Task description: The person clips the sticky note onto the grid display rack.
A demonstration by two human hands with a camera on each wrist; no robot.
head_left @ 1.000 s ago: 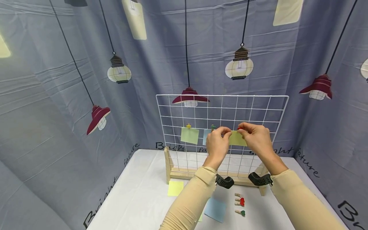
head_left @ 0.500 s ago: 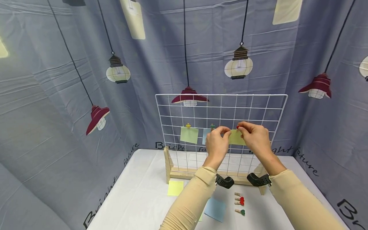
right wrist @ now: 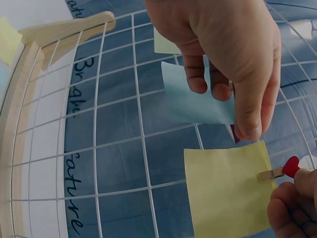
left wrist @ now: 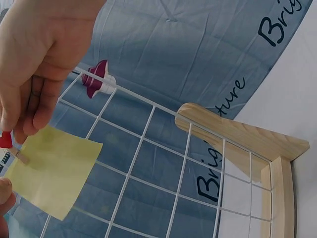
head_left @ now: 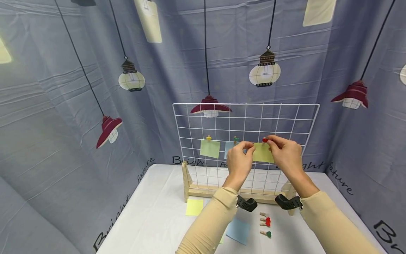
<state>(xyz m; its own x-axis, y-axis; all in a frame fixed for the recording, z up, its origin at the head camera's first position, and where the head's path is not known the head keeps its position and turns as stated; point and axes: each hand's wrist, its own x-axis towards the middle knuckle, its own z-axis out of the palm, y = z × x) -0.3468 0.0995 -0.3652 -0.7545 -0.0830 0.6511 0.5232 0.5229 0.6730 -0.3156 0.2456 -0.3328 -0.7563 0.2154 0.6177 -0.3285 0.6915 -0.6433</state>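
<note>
A yellow sticky note [head_left: 263,153] hangs against the white wire grid [head_left: 245,118]. My left hand [head_left: 239,159] pinches at its upper left corner. With thumb and forefinger my right hand [head_left: 287,155] holds a small wooden clothespin [right wrist: 270,174] by its red heart [right wrist: 291,167]. The peg's wooden tip lies over the note's top edge, near the middle. To the left, a pale green note [head_left: 210,148] hangs under a yellow clip [head_left: 208,138]. A light blue note [right wrist: 190,94] hangs beside it under a green clip [head_left: 235,139], partly behind my left hand.
The grid stands in a wooden base [head_left: 203,192] on the white table [head_left: 152,218]. In front lie a yellow note [head_left: 194,207], blue notes [head_left: 238,231] and several clothespins [head_left: 265,222] with red and green hearts. A printed curtain [head_left: 177,77] hangs behind.
My right hand has shifted slightly right, and more of the red heart shows above the note. My left hand stays at the note's corner.
</note>
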